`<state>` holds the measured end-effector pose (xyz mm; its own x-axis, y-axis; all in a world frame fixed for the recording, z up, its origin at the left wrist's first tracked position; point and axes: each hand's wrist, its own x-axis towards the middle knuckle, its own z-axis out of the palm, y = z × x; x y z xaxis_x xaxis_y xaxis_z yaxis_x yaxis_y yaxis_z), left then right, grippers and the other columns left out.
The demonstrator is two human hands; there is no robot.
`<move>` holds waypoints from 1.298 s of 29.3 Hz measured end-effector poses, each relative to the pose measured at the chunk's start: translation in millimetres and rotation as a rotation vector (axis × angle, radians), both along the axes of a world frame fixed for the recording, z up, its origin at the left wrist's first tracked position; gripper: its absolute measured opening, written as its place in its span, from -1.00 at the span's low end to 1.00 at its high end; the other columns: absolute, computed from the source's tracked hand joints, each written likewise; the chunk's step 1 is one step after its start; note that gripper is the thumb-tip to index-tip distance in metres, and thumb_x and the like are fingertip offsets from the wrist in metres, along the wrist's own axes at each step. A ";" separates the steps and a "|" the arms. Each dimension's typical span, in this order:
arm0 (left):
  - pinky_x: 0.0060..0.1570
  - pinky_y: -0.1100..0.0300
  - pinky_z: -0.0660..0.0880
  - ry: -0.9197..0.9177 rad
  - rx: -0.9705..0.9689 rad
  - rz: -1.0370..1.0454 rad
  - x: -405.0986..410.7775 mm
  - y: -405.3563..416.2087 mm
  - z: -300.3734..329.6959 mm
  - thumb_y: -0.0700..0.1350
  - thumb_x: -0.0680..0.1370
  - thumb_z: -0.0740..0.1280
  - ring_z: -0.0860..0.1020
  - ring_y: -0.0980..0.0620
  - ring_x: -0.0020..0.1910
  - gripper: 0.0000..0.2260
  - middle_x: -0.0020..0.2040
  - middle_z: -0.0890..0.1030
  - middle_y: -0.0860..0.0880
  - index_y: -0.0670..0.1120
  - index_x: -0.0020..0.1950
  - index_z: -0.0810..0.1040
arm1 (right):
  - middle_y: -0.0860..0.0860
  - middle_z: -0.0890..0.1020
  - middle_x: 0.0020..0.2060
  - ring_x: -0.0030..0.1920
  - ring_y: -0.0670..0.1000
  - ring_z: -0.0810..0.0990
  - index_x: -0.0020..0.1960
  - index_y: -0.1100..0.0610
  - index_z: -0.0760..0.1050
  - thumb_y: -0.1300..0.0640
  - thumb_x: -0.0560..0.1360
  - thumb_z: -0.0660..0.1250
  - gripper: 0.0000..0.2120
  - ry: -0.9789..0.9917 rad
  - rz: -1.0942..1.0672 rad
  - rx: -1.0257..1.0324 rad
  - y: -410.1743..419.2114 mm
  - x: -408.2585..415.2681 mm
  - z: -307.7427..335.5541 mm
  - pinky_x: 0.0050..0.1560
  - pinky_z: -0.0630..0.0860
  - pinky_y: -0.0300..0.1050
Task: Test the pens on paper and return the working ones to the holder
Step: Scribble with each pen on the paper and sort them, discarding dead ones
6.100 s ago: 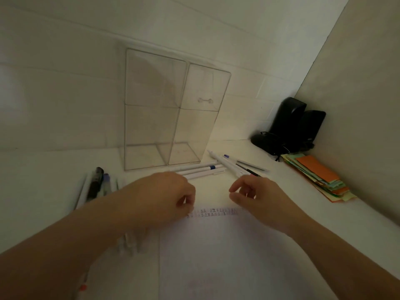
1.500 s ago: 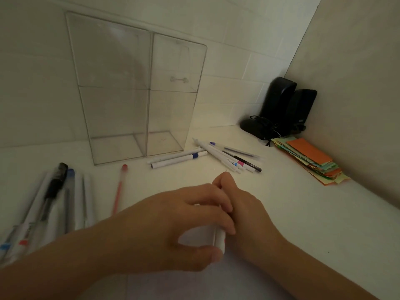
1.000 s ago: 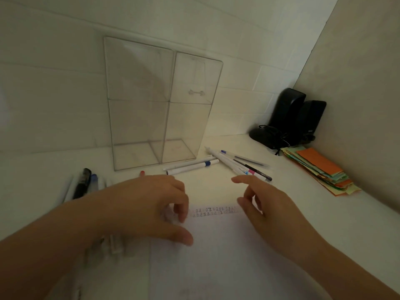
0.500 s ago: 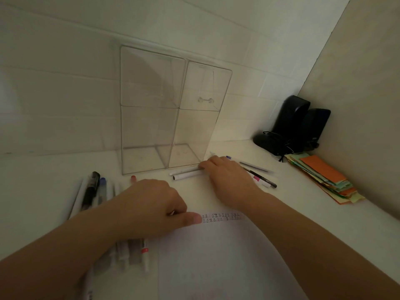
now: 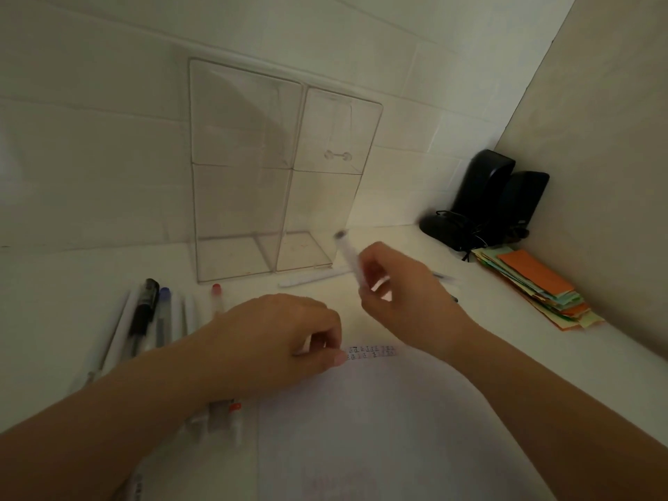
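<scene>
My right hand (image 5: 405, 301) holds a white pen (image 5: 347, 254) lifted off the desk, its end pointing up toward the holder. The clear acrylic holder (image 5: 274, 168) stands against the wall with nothing visible in its compartments. My left hand (image 5: 278, 341) rests with curled fingers on the top left corner of the white paper (image 5: 379, 428), which carries a printed strip (image 5: 372, 352) at its top edge. Several pens (image 5: 151, 320) lie in a row on the left, partly under my left forearm. One white pen (image 5: 307, 278) lies in front of the holder.
Two black speakers (image 5: 495, 197) with cables stand in the back right corner. A stack of coloured paper slips (image 5: 535, 287) lies by the right wall. A few more pens (image 5: 446, 280) lie behind my right hand, mostly hidden.
My right hand reached to the pens in front of the holder, picked up a white pen and lifted it. My left hand stayed on the paper's corner.
</scene>
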<state>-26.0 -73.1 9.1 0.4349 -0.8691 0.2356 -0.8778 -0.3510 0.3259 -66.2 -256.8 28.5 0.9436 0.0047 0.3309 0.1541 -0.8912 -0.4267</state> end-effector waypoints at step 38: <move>-0.45 0.36 0.22 -0.014 -0.088 -0.065 -18.5 -9.4 -20.5 0.40 0.42 -0.20 0.38 0.12 -0.41 -0.62 -0.46 0.35 0.14 0.19 -0.08 0.21 | 0.14 0.64 -0.27 -0.26 0.07 0.59 -0.07 0.20 0.62 0.14 0.45 0.26 -0.80 0.221 0.359 1.008 -4.8 -69.5 -34.8 -0.19 0.50 -0.12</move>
<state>-44.5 -82.6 -11.4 0.3744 -0.8713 0.3173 -0.9024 -0.2637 0.3407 -135.7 -261.6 -6.3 0.9806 0.1132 0.1603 0.1652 -0.0353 -0.9856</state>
